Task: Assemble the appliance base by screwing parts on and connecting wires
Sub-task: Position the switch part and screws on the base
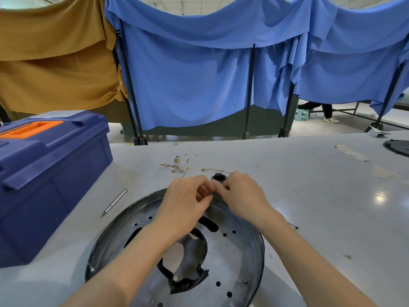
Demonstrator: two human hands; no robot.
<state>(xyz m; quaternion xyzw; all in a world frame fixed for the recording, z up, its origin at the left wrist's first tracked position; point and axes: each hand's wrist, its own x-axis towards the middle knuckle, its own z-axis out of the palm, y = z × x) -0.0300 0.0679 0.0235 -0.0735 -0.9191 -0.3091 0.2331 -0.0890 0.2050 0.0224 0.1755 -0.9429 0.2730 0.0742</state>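
At the rim of the base (239,251), right hand (243,193) grips the socket (219,176); left hand (188,196) pinches, seemingly, a terminal (207,195): wiring step, next push it on squarely

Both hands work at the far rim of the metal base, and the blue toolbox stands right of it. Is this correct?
No: the head view shows the blue toolbox left of the metal base, not right. The left hand and right hand work at its far rim.

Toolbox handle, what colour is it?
The handle is orange, on a blue toolbox; head view.
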